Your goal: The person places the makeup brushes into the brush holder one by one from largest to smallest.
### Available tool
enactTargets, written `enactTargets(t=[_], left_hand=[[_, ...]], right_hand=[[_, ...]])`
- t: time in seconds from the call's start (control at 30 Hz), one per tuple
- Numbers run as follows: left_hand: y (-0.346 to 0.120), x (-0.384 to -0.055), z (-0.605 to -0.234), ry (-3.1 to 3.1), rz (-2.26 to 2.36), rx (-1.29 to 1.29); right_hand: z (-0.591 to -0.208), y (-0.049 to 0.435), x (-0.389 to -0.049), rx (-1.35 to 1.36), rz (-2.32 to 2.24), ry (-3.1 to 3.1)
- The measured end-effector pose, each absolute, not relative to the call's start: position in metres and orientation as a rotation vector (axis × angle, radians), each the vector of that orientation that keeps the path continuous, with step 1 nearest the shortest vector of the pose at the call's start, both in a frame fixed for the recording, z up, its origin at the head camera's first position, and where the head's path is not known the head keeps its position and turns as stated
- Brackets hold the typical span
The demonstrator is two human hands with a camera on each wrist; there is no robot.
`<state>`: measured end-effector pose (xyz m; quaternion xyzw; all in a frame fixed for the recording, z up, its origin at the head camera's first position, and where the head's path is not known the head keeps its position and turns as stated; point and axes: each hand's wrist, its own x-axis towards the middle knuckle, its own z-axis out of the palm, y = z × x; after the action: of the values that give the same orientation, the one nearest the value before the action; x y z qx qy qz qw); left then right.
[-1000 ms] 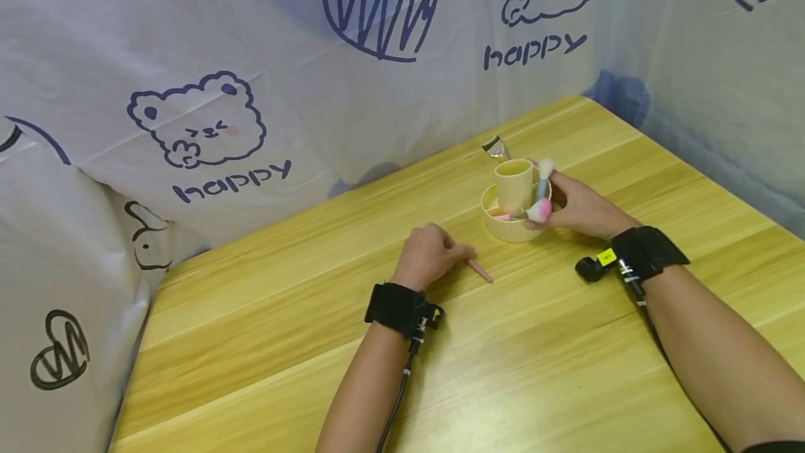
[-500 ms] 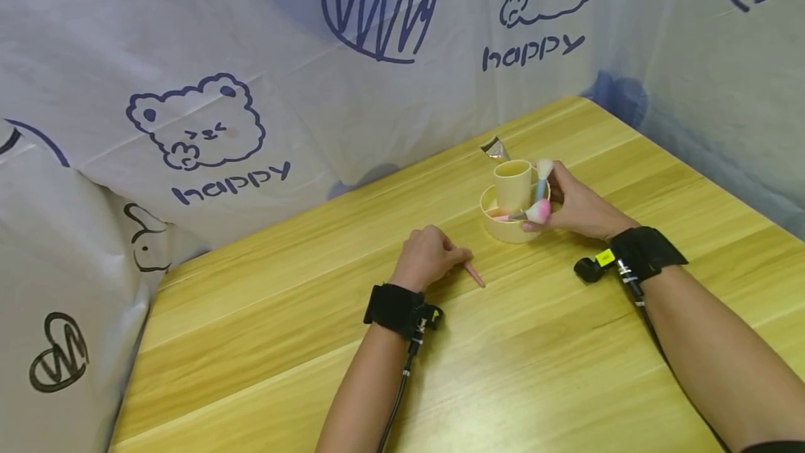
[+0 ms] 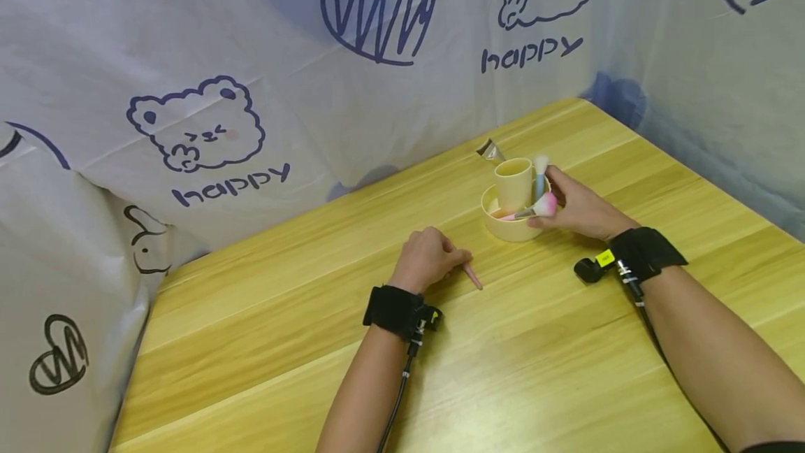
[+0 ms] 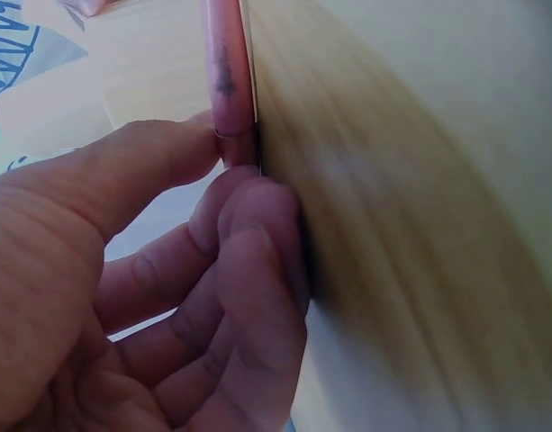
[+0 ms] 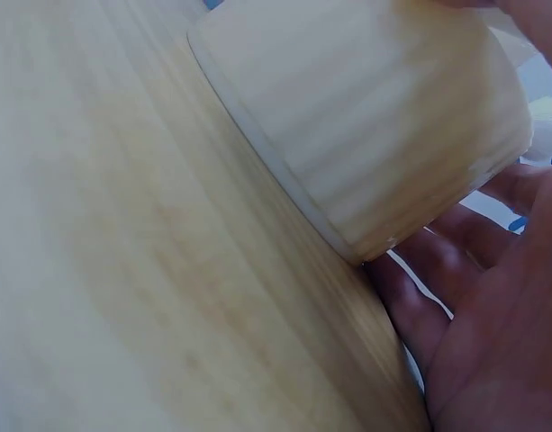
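My left hand (image 3: 428, 257) pinches a slim pink makeup brush (image 3: 473, 277) low over the table. In the left wrist view, thumb and fingertips meet at the metal collar of the brush, and the pink handle (image 4: 229, 72) points away; its bristles are hidden by the fingers. At the right, a round cream brush holder (image 3: 506, 231) with a taller central cup stands on the table. My right hand (image 3: 585, 208) grips the holder's right side, thumb in front, fingers behind. A pink-and-white fluffy brush (image 3: 544, 205) and a blue-handled white brush (image 3: 540, 177) lean in its outer ring.
A flat, dark-tipped brush (image 3: 490, 151) sticks out behind the central cup. The wooden table (image 3: 270, 320) meets a white printed curtain (image 3: 352, 117) at the back. Black camera straps and cables run along both wrists.
The free end of the pink brush in my left hand has swung slightly left and nearer. The brushes in the holder have shifted a little; my right hand keeps its grip.
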<state>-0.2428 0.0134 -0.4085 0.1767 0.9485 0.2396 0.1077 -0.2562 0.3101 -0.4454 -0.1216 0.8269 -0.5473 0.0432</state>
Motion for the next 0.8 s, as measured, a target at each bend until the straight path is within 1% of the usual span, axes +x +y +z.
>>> enactTargets(t=[0.8], left_hand=[[0.0137, -0.2411, -0.4062, 2.821, 0.649, 0.527]], right_hand=[[-0.4471, 0.3103, -0.2581, -0.304, -1.555, 2.650]])
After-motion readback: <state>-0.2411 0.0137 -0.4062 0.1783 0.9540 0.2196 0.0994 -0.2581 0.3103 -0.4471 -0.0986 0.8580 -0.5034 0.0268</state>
